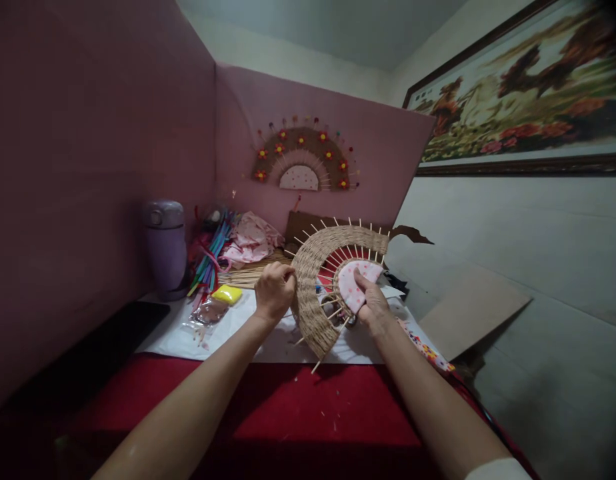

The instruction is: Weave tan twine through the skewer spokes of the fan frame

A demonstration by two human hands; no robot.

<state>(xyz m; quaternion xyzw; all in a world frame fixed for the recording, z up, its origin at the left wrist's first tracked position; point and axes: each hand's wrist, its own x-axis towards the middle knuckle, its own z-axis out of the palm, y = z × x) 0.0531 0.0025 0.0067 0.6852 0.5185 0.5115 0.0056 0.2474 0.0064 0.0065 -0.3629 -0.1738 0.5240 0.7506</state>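
A half-round woven fan (308, 287) of tan cord on thin sticks is held up above the table, tilted on its side. Stick tips poke out past its outer edge. At its centre is a pink half-disc with red dots (351, 285). My right hand (372, 301) grips this half-disc, thumb across its front and fingers hidden behind. My left hand (275, 290) is closed at the fan's outer left edge, its fingertips pinching there. Whether it holds the cord or a stick tip, I cannot make out.
A lilac flask (167, 250) stands left, near coloured pipe cleaners (213, 257), pink dotted cloth (253, 238), thin sticks (245, 275) and a yellow packet (227, 295). White sheeting covers part of the red tablecloth (288, 407). A flower-decorated fan (301, 143) is pinned to the pink board (383, 147) behind.
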